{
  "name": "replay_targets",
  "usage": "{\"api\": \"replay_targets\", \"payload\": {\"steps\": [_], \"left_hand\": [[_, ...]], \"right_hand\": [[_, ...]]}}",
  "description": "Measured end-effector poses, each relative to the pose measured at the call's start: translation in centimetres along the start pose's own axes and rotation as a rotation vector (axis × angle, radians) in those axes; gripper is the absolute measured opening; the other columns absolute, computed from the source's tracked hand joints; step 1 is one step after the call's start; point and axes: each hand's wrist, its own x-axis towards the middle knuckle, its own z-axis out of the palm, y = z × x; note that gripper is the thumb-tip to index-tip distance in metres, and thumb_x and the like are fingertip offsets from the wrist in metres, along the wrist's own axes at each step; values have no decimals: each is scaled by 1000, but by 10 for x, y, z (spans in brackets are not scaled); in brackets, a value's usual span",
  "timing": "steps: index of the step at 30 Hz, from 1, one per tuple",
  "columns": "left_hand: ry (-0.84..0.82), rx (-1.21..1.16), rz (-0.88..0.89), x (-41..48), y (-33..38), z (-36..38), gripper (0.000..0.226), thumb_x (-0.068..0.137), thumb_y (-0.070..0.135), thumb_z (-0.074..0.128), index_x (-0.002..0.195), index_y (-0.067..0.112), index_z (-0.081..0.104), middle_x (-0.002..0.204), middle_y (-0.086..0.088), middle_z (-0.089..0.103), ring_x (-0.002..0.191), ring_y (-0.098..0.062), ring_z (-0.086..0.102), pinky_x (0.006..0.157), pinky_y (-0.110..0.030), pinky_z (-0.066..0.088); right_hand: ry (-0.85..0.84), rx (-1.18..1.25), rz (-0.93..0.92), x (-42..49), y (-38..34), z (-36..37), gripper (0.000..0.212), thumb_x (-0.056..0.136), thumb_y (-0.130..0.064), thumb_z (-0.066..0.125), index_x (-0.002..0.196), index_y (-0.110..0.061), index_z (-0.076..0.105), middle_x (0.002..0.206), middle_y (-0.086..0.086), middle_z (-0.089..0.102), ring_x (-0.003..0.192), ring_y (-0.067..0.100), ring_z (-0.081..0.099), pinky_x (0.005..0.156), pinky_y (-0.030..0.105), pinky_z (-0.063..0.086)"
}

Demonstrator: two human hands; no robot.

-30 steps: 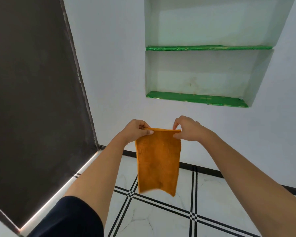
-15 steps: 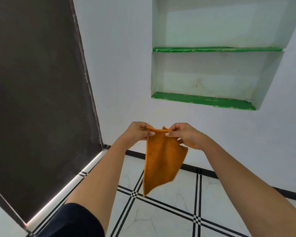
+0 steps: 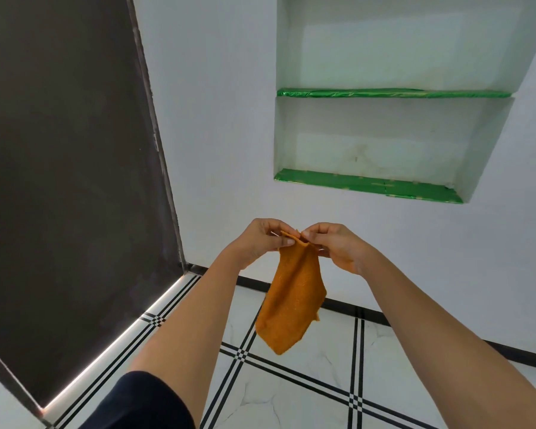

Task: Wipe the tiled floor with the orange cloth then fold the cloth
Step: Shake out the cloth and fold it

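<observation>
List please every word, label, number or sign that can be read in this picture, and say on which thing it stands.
None: no readable text shows anywhere.
orange cloth: plain, no tag or print visible.
green shelves: small gold marks, too blurred to tell whether they are letters.
White wall, dark door, tiled floor: no writing.

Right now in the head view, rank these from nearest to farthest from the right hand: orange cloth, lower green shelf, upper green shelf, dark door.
1. orange cloth: pinched in the right hand.
2. lower green shelf: above, in the wall niche.
3. upper green shelf: higher in the same niche.
4. dark door: far left.
</observation>
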Motion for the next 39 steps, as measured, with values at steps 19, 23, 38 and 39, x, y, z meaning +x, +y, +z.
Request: {"api": "replay_targets", "payload": {"steps": [19, 23, 38, 39], "left_hand": [[109, -54, -6, 5, -8, -17, 6, 89, 19, 59, 85, 21, 54, 88, -3, 58, 92, -21, 54, 82, -35, 48], [156, -58, -7, 4, -15, -23, 7, 91, 18, 56, 86, 22, 53, 90, -3, 56, 92, -21, 52, 78, -31, 46], [-151, -325, -547, 4, -30, -8, 83, 69, 69, 61, 131, 18, 40, 129, -10, 51, 113, -34, 54, 83, -48, 52], [-199, -292, -580, -2, -43, -4, 77, 70, 54, 71, 129, 12, 45, 128, -13, 53, 111, -33, 56, 87, -49, 51]], "right_hand": [[-89, -840, 70, 3, 6, -23, 41, 74, -53, 69, 94, -18, 61, 94, 0, 60, 97, 21, 58, 91, 41, 46], [94, -1055, 17, 0, -7, -35, 39, 76, -45, 71, 102, -15, 67, 101, 0, 50, 106, 23, 48, 87, 38, 40], [-80, 134, 378, -10, 36, -13, 59, 79, -41, 67, 126, -11, 47, 123, 10, 60, 110, 33, 58, 97, 52, 44], [-59, 153, 372, -14, 45, -11, 53, 80, -29, 70, 125, -8, 51, 119, 13, 62, 107, 32, 60, 97, 52, 44]]}}
